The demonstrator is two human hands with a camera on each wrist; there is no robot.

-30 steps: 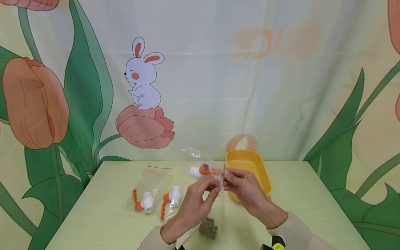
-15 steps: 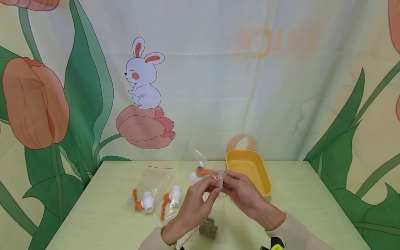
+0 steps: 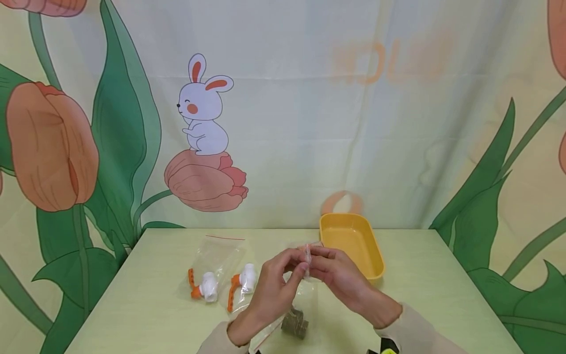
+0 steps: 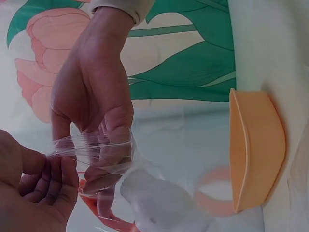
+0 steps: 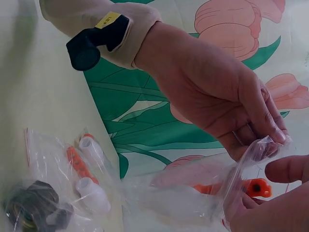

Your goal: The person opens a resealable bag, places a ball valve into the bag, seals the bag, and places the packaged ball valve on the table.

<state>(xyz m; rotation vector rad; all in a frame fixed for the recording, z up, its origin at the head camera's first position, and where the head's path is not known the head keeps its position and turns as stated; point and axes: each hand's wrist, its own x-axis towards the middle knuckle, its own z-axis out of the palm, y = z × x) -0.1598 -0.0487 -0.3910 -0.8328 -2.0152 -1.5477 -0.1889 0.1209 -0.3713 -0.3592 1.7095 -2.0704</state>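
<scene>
My left hand and right hand meet over the table, both pinching the top of a clear plastic zip bag between thumb and fingers. A white ball valve with an orange handle is in this bag, hanging below the fingers. In the head view the hands hide most of it. Taut creases run across the plastic between the two hands in the left wrist view. Below my left hand on the table is a dark grey pipe fitting in clear plastic.
Two more white valves with orange handles lie in clear bags to the left, one valve farther out and another valve beside my left hand. A yellow tray stands behind my right hand near the back edge. A printed curtain hangs behind the table.
The bag's upper part has been gathered and pressed between my fingers. My right hand has shifted slightly left, and the valve that showed beyond the hands is now hidden in the head view.
</scene>
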